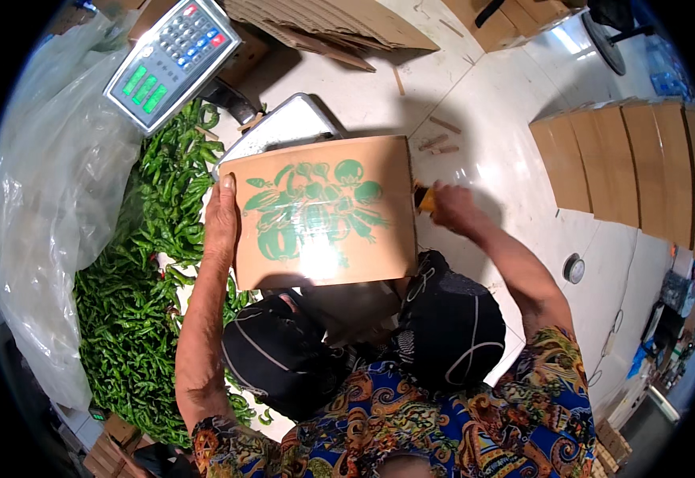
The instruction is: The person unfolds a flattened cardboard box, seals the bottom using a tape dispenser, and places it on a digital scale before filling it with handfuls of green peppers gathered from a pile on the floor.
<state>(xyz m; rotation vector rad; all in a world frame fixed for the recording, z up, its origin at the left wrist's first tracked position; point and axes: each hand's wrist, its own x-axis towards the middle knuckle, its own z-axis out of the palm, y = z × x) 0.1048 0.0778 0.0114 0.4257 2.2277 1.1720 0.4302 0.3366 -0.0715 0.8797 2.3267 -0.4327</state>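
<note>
A brown cardboard box (323, 211) with a green vegetable print is in front of my knees, its printed face toward me. Clear tape shines across that face. My left hand (221, 219) presses along the box's left side, thumb at the upper corner, fingers partly hidden behind it. Close to the right side, my right hand (455, 209) is closed round a small yellow-and-black tool (424, 199); its exact kind is hard to make out. Behind the box shows the metal platform (279, 127) of a scale, partly covered by the box.
The scale's keypad display (174, 64) rises at the upper left. Green peppers (136, 319) are heaped on the left beside clear plastic sheeting (52, 199). Flattened cartons (323, 28) lie at the back; a row of cartons (626, 163) stands right. A tape roll (573, 268) is on the floor (507, 103).
</note>
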